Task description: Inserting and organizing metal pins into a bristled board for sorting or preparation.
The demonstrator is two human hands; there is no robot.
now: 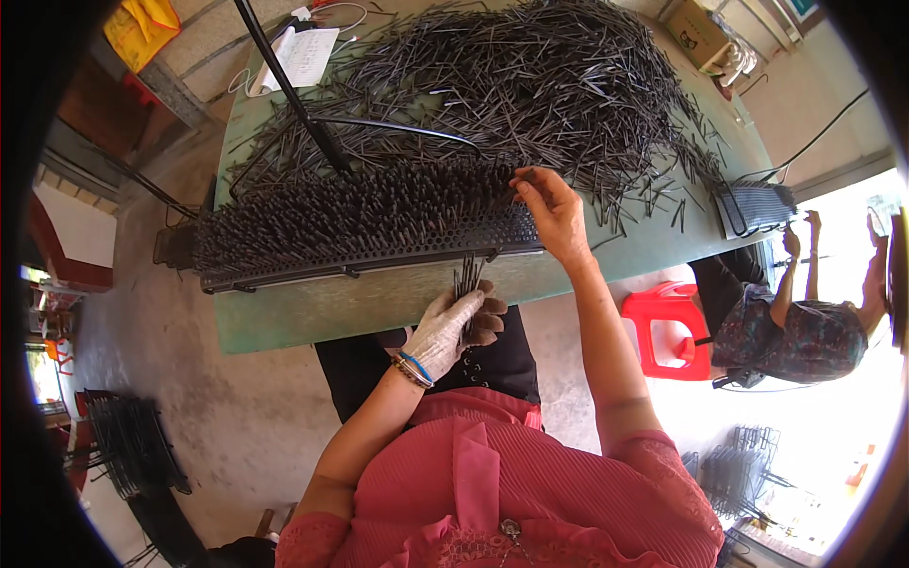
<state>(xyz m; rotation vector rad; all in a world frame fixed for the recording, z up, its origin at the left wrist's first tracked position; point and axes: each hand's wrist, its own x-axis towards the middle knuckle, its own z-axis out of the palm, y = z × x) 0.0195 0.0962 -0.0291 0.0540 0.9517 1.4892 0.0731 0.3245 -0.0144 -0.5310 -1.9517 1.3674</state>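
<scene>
A long black perforated rack [379, 263] lies along the near side of the table, and thin dark sticks [350, 208] stand upright in most of its holes. My left hand [453, 329], in a pale knit glove with dark fingers, is closed around a small bundle of the same sticks [468, 275], just in front of the rack. Bare and raised over the rack's right end, my right hand [552, 210] has thumb and fingertips pinched together. A dark stick end shows at those fingertips, partly hidden.
A large loose heap of dark sticks [530, 85] covers the back of the green table [284, 317]. A black metal bar [294, 95] rises at the left. Right of the table are a red stool [668, 331] and another person [791, 336] beside a second rack [757, 208].
</scene>
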